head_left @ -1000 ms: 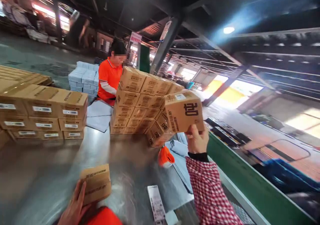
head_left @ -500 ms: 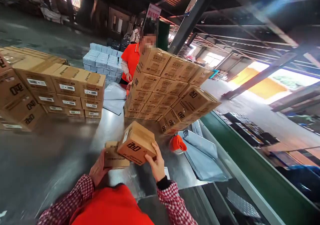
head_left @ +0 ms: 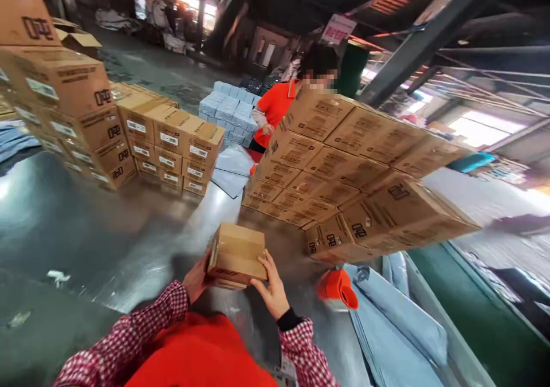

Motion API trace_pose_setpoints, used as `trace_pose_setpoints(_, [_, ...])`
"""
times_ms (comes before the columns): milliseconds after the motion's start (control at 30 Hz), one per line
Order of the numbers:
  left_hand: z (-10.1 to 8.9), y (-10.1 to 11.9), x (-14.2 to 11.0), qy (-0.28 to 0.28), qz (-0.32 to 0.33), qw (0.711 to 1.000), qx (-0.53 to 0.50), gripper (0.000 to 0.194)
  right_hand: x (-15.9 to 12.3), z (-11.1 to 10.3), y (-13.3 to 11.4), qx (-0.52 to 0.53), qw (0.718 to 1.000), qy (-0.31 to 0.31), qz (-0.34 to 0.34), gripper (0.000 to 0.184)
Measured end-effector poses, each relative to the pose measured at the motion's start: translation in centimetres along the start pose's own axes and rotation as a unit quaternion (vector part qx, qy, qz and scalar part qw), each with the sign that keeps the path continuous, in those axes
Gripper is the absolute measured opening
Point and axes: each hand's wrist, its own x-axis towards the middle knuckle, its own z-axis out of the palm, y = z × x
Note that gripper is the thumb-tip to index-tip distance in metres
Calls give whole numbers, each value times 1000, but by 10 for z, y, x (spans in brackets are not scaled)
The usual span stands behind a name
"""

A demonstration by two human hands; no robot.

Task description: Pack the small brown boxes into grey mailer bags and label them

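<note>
A small brown cardboard box [head_left: 239, 248] with a taped top is between my two hands, over the metal table [head_left: 150, 261]. Beneath it a thin edge of a second cardboard box [head_left: 232, 285] peeks out, mostly hidden. My left hand [head_left: 198, 277] presses against the left side, its fingertips partly behind the cardboard. On the right, my right hand [head_left: 271, 288] grips the upper box, thumb near the lower front and fingers on the top edge.
Tall stacks of cartons [head_left: 313, 175] stand ahead and right; more cartons [head_left: 189, 146] stand at left. An orange container [head_left: 338, 288] sits beside grey plastic bags [head_left: 399, 318] on the right. Behind the stack is a co-worker in an orange shirt [head_left: 275, 109]. A green conveyor belt [head_left: 468, 301] runs along the right.
The upper box has moved left and squared up over the lower one, covering most of it. My right hand came with it. The view has turned left.
</note>
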Motion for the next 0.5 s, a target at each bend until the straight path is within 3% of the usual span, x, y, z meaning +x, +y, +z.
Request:
trace_pose_setpoints(200, [37, 4, -5, 45, -17, 999, 11, 86, -1, -36, 21, -15, 999, -10, 32, 56])
trace_pose_setpoints(300, [37, 1, -16, 58, -56, 997, 7, 88, -4, -37, 25, 5, 998, 16, 58, 81])
trace_pose_setpoints(400, [29, 2, -24, 40, -76, 996, -3, 74, -7, -24, 32, 53, 985, -14, 166, 102])
trace_pose_setpoints(500, [22, 10, -23, 22, -42, 999, 12, 70, -11, -1, 41, 53, 957, -118, 258, 74])
